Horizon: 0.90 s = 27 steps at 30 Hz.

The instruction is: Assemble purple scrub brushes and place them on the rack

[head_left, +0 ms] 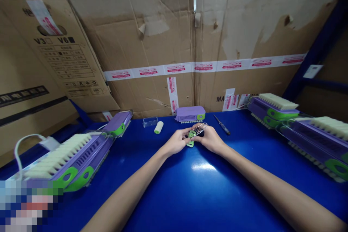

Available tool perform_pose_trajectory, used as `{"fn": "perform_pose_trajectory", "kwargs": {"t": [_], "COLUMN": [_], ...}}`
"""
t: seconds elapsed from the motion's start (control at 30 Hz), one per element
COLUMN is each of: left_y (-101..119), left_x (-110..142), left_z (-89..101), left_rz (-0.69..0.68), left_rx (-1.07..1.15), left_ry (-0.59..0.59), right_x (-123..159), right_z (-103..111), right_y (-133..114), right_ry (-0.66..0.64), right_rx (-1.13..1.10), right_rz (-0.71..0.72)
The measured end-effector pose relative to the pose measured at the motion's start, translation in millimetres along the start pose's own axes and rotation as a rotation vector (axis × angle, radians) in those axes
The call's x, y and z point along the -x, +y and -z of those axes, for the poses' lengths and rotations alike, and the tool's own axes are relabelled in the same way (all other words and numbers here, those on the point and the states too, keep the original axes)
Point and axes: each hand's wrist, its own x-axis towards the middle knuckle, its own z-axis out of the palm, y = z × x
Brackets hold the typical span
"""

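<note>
Both my hands meet over the middle of the blue table [195, 188]. My left hand [176, 141] pinches the near end of a small green part [191, 140]. My right hand [209, 138] is closed round the same assembly, with a clear ribbed plastic piece [200, 128] sticking up between its fingers. Just beyond the hands lies one purple device with a green corner [190, 113], flat on the table.
A small clear box [150, 121], a white cylinder [158, 127] and a screwdriver [222, 124] lie near the back. Rows of purple and green devices with white bristles are stacked at the left [73, 152] and right [299, 127]. Cardboard boxes [163, 36] wall off the back.
</note>
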Motion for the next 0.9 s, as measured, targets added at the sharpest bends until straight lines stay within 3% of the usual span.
{"fn": "perform_pose_trajectory", "kwargs": {"t": [0.33,0.6,0.9], "left_y": [3.4,9.9,3.9], "left_x": [1.7,-0.5,4.0], "left_z": [4.3,-1.2,-2.3], "left_rz": [0.060,0.046,0.025], "left_rx": [-0.009,-0.046,-0.050], "left_ry": [-0.032,-0.039,0.052], "right_x": [1.7,4.3,-0.3], "right_z": [2.0,0.8,0.2], "right_y": [-5.7,-9.4,-6.1], "right_ry": [-0.019,0.008,-0.028], "right_rx": [-0.038,0.011,0.008], "right_rz": [-0.082,-0.015,-0.069]}}
